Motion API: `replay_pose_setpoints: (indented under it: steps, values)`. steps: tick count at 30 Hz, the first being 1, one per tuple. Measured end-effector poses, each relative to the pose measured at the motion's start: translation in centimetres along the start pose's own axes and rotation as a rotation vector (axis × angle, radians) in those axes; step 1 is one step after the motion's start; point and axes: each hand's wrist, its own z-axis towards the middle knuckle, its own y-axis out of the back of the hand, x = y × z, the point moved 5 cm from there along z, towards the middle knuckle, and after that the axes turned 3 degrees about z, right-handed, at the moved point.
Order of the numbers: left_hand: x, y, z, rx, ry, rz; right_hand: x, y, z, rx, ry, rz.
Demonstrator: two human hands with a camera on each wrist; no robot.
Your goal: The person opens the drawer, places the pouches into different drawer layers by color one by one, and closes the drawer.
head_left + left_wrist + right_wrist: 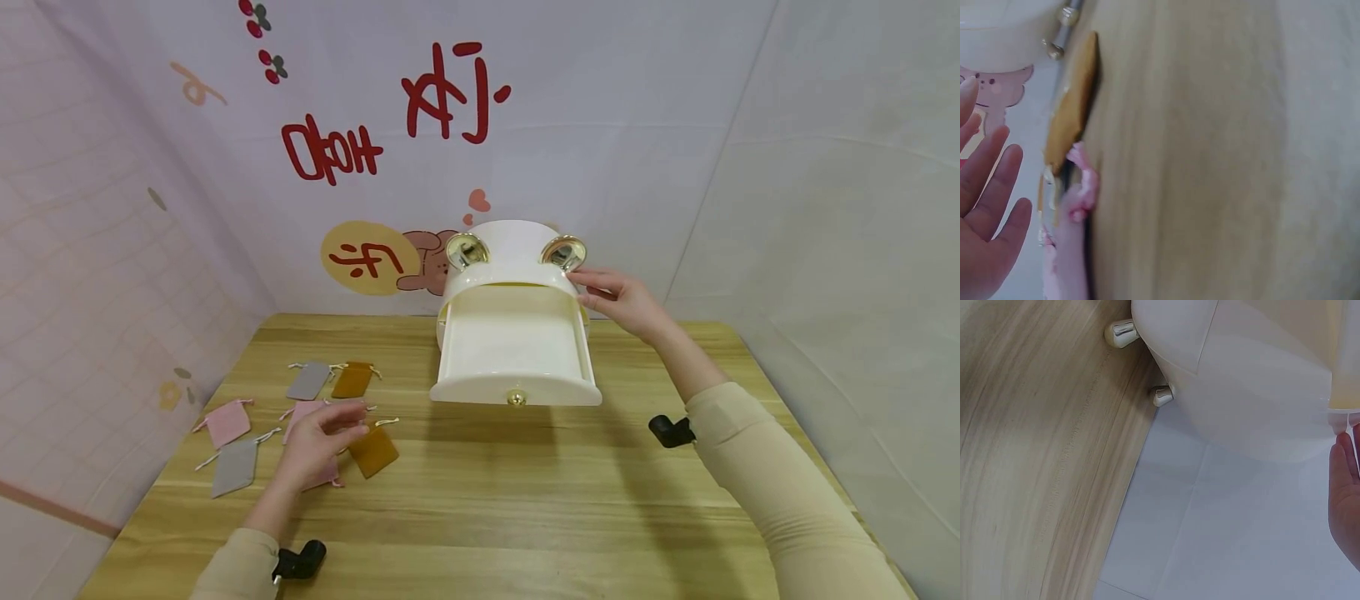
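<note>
Currently the white cabinet (517, 246) stands at the far middle of the worktop (510, 508), its drawer (480, 389) pulled out toward the near side, gold knob (517, 398) centred on the front. Right hand (621, 307) is at the cabinet's upper right, fingertips on its edge; grip not clamped, fingers extended. Left hand (324, 437) is over the pouches on the left; grip holds nothing, fingers apart in the left wrist view. Pouch layout: grey pouch (308, 381) and orange pouch (353, 380) side by side at the far end, pink pouch (227, 423) at far left, second grey pouch (235, 467) nearer, second orange pouch (374, 451) just right of the left hand, two more pink ones partly hidden by that hand. All lie flat, well left of the drawer. Behind: white cloth backdrop (615, 133) with red lettering. Black wrist mounts (300, 561) on both sleeves.
</note>
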Motion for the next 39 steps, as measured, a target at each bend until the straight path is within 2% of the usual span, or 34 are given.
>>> replay_pose_setpoints:
  steps: [9,17,39]
  values:
    - [1.1,0.0,0.4,-0.004,0.109,0.089,-0.1,0.0,0.0,-0.009,-0.004,-0.020]
    - [1.4,-0.3,0.6,0.008,0.083,0.255,0.0,0.0,0.0,-0.004,0.001,-0.027]
    - [2.9,-0.6,1.1,0.027,0.077,0.271,-0.2,0.1,0.1,-0.008,0.017,-0.004]
